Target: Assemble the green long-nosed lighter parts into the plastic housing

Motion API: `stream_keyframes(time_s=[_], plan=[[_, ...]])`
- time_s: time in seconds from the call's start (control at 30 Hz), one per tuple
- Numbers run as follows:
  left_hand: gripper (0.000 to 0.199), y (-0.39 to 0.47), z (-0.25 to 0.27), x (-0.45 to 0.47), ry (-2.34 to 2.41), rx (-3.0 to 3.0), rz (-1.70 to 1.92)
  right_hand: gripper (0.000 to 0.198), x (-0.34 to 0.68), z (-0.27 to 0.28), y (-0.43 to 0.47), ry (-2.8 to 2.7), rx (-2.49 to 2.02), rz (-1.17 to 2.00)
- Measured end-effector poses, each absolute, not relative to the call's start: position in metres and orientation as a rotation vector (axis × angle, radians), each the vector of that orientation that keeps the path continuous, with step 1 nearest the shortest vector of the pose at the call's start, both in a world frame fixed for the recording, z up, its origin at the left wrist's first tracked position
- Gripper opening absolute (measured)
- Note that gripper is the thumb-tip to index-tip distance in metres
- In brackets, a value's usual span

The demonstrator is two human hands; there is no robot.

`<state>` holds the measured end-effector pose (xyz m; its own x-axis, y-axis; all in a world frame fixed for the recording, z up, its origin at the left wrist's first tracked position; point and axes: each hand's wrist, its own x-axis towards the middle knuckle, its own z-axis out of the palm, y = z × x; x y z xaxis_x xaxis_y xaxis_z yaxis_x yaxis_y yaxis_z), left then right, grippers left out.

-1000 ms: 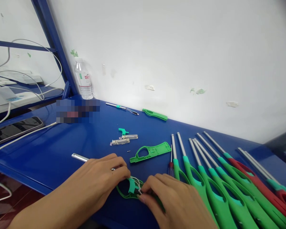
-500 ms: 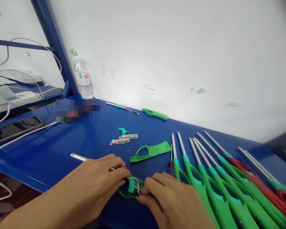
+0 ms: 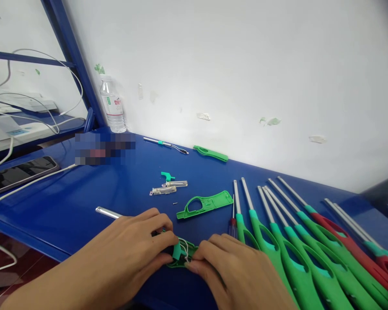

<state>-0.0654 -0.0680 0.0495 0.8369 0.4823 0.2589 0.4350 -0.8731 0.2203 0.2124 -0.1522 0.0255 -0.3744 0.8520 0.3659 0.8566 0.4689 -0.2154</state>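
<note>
Clamping the front of an opened green plastic lighter half-shell (image 3: 181, 264) with the bare left hand (image 3: 148, 243), thumb and fingertips drawn together beside a curved teal plastic trigger (image 3: 177, 252). Pinching farther back on the same half-shell with the bare right hand (image 3: 228, 267), thumb and forefinger closed near thin white wires (image 3: 186, 249); too hidden to make out what exactly lies between them. Held low over the glossy blue table (image 3: 129, 172), near the front edge, with a silver metal tube (image 3: 107, 212) jutting out past the left hand. Just beyond: a loose green plastic half-shell (image 3: 210, 204), a tiny metal screw (image 3: 175, 203) and two clear plastic fuel tanks (image 3: 163, 190). To the right, beside a red-and-clear-handled screwdriver (image 3: 233, 228), a fanned row of long green lighters (image 3: 300, 292).
</note>
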Motion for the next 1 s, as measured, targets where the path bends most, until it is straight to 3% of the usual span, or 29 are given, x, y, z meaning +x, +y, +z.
stream_keyframes(time_s=[0.13, 0.3, 0.47, 0.63, 1.0], plan=[[0.038, -0.069, 0.049, -0.065, 0.715, 2.878, 0.448, 0.019, 0.204, 0.034, -0.144, -2.256, -1.489, -0.032], [0.04, -0.071, 0.048, -0.064, 0.721, 2.903, 0.435, 0.025, 0.193, 0.047, -0.13, -2.196, -1.535, -0.09], [0.034, -0.067, 0.055, -0.068, 0.715, 2.91, 0.541, 0.014, 0.209, 0.037, -0.141, -2.201, -1.528, 0.135], [0.032, -0.049, 0.06, -0.094, 0.809, 2.948, 0.763, 0.037, 0.225, 0.025, -0.153, -2.221, -1.49, 0.425], [0.042, -0.033, 0.06, -0.107, 0.768, 2.83, 0.478, 0.04, 0.225, 0.021, -0.149, -2.131, -1.495, 0.52]])
